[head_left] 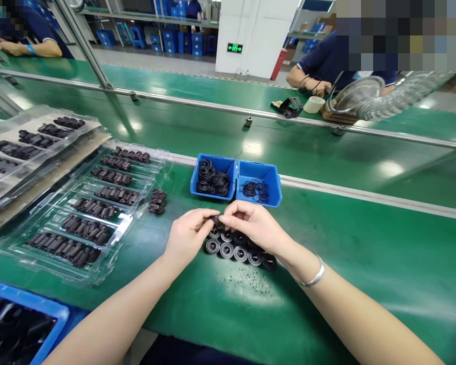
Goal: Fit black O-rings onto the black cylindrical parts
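Just in front of the blue bins, my left hand (190, 230) pinches a small black round part (215, 222) between thumb and fingers. My right hand (253, 225) meets it from the other side, thumb and fingertips pressed together at the part's edge. Whatever is between the right fingertips is too small to make out. Beneath both hands, black ring-shaped parts (227, 250) lie in rows on the green table (307, 309); my right hand covers some of them. A scatter of tiny specks or droplets (247, 283) is on the surface nearer to me.
One blue bin (194, 188) holds many thin black rings, its neighbour (275, 190) fewer. Clear trays (123, 225) of black parts stand left, beside a small black pile (157, 201). A blue crate (63, 317) sits lower left. Co-workers sit beyond a metal rail (197, 107).
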The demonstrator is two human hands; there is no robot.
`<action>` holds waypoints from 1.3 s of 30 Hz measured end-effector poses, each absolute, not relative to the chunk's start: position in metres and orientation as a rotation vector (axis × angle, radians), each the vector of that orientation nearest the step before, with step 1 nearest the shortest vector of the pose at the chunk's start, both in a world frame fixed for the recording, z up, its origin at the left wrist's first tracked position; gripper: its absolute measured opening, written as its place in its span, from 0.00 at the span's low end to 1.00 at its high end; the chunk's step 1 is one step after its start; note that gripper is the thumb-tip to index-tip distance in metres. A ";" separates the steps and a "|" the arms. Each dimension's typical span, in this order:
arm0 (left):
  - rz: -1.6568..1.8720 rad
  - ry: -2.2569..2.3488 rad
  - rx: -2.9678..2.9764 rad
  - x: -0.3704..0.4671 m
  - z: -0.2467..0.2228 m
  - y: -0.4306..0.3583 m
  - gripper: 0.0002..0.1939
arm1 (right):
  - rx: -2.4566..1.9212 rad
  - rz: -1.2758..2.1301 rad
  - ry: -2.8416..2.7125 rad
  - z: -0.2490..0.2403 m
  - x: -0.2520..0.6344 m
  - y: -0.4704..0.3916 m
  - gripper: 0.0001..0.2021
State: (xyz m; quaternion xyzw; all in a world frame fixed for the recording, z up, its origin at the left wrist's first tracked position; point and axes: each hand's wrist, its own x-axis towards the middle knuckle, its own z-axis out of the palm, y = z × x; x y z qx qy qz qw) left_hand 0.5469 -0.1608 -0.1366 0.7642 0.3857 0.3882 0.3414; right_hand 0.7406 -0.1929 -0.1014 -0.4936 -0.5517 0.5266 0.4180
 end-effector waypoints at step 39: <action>0.983 0.628 2.533 0.496 -0.149 -0.173 0.14 | -1.533 0.980 -2.008 -0.110 0.735 -0.177 0.06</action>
